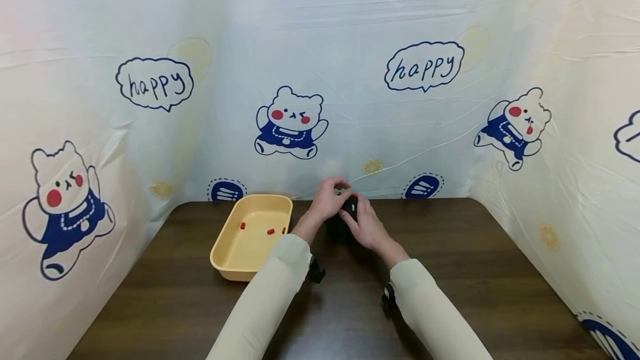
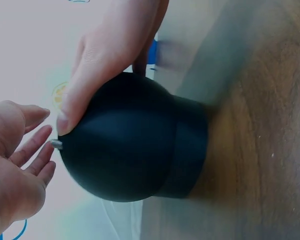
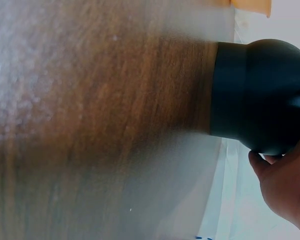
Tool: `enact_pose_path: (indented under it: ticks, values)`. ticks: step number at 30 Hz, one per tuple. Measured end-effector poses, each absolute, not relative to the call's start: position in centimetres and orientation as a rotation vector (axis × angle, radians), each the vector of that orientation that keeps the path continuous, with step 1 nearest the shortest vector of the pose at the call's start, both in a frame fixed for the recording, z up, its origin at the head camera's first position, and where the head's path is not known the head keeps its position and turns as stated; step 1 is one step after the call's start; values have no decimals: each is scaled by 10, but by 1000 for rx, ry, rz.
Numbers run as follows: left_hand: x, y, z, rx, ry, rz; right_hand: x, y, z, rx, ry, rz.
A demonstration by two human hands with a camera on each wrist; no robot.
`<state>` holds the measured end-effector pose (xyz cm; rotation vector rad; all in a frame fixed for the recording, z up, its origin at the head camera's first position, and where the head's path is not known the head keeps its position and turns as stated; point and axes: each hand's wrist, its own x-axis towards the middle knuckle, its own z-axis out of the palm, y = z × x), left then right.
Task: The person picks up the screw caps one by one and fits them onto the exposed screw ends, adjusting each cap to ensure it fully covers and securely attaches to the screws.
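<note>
A black dome-shaped object (image 2: 125,140) with a narrower cylindrical base stands upright on the table. My right hand (image 1: 369,226) grips its rounded upper part from the right, thumb near the top, as the left wrist view shows. A small silvery tip (image 2: 56,144) sticks out at the very top, beside that thumb. In the head view a small red spot (image 1: 354,195) shows there. My left hand (image 1: 328,200) hovers over the top with fingers loosely bent and apart, holding nothing visible. Both hands partly hide the black object in the head view.
Left of the hands stands a yellow rectangular tray (image 1: 225,232) with several small red pieces (image 1: 270,231) on its floor. The brown wooden table (image 1: 450,276) runs back to a patterned curtain (image 1: 345,88), close behind the black object.
</note>
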<state>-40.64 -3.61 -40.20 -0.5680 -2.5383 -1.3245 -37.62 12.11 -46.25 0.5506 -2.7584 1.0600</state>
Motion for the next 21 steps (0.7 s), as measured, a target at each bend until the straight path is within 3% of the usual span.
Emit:
enact_pose_path:
  ticks: [21]
  values:
    - [-398, -64, -387, -596, -2617, -1199, -376, 119, -463, 501, -2759, 1073]
